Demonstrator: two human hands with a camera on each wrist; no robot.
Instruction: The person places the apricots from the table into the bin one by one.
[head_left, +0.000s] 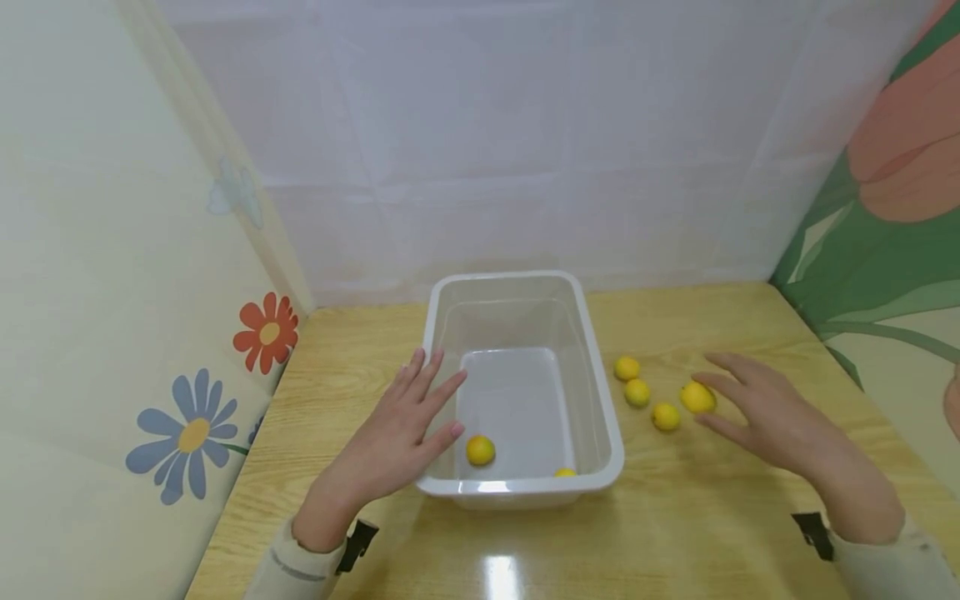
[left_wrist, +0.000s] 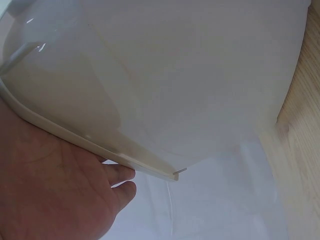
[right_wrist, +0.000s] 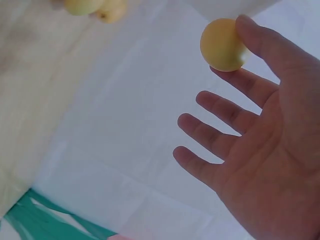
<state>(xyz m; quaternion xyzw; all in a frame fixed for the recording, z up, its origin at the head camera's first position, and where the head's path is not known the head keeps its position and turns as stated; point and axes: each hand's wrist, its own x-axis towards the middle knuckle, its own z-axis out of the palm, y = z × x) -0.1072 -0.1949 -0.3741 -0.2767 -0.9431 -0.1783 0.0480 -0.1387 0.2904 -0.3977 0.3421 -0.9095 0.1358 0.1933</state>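
Note:
My right hand [head_left: 776,421] pinches a small yellow citrus fruit [right_wrist: 222,45] between thumb and index finger, its other fingers spread apart. In the head view this fruit [head_left: 699,397] appears just above the table, right of the white plastic bin [head_left: 609,425]. Over the bin's left rim lies my left hand [head_left: 393,437], fingers extended. The left wrist view shows that hand [left_wrist: 55,185] against the underside of the rim, beside the bin's outer wall [left_wrist: 165,75]. Inside the bin are an orange-yellow fruit [head_left: 481,450] and another fruit [head_left: 566,472], mostly hidden by the front rim.
Three loose yellow-green fruits, a far one [head_left: 627,367], a middle one [head_left: 637,392] and a near one [head_left: 665,417], lie between the bin and my right hand. A wood-grain table [head_left: 315,417] carries everything. White cloth [head_left: 480,167] hangs behind; flower-printed panels stand left and right.

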